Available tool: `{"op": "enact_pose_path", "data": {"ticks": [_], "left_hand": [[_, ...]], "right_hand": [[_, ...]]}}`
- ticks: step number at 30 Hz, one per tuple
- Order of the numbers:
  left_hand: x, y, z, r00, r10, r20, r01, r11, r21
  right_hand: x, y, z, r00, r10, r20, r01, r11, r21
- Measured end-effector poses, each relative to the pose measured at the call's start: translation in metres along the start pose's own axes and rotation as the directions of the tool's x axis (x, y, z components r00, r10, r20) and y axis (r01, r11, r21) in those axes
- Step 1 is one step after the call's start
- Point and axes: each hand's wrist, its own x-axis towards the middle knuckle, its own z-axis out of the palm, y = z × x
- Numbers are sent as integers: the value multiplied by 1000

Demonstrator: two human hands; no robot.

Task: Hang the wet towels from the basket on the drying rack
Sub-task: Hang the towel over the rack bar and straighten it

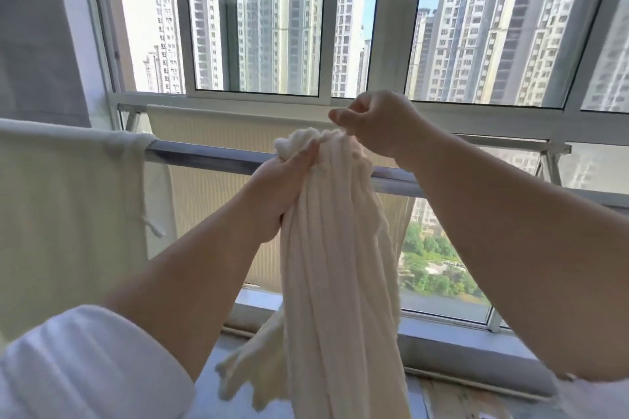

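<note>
A bunched cream towel [333, 265] hangs in long folds in front of me, just before the near rail of the drying rack [211, 158]. My left hand [282, 194] grips it near its top from the left. My right hand [381, 119] pinches its upper edge from above. Another cream towel [68, 207] is draped over the near rail at the left. A third towel [211, 143] hangs from the far rail [503, 139] behind. The basket is out of view.
Large windows [258, 27] with grey frames stand right behind the rack. A low window sill [459, 347] runs along the bottom. A grey curtain [37, 34] hangs at the upper left.
</note>
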Motion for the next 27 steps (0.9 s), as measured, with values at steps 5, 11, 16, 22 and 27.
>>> {"op": "enact_pose_path", "data": {"ticks": [5,11,16,22,27], "left_hand": [[4,0,-6,998,-61,-24,59,997,-49],[-4,-2,-19,990,-49,131,77,974,-215],[-12,-10,-32,983,-74,170,122,947,-298],[-14,-17,-36,964,-109,243,157,970,-187],[-11,-8,-31,971,-84,222,129,972,-195]], "right_hand": [[-30,-18,1,989,105,104,-91,987,-134],[-50,-34,22,984,154,91,-139,979,-151],[-64,-37,39,981,185,53,-176,973,-152],[-78,-32,56,975,199,-100,-204,978,-46],[-69,-30,45,919,371,-133,-299,876,380]]}}
